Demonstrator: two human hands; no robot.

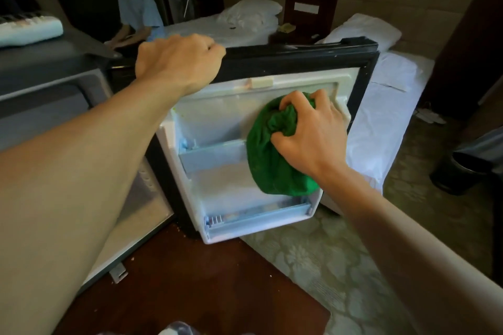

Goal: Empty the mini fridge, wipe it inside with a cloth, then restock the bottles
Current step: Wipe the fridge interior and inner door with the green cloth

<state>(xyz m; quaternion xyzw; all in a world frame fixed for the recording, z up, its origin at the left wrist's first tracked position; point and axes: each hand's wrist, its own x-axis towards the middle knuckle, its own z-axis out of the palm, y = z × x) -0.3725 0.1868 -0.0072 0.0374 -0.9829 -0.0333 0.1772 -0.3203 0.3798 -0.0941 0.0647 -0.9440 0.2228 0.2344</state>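
The mini fridge door (299, 57) stands swung open in the middle of the view, its white inner liner facing me. My left hand (177, 62) grips the door's black top edge at its left end. My right hand (313, 128) holds a bunched green cloth (272, 160) and presses it against the right side of the liner, above the lower door shelf (258, 219). The upper door shelf (212, 155) shows nothing in it. The fridge body (141, 212) is at the left, mostly hidden by my left arm. No bottles are in view.
A remote control (27, 28) lies on the fridge top at the far left. Behind the door are white beds (381, 95) and a person sitting at the back (138, 13). A dark bin (460, 171) stands on the patterned carpet at the right. Dark wood flooring lies below the door.
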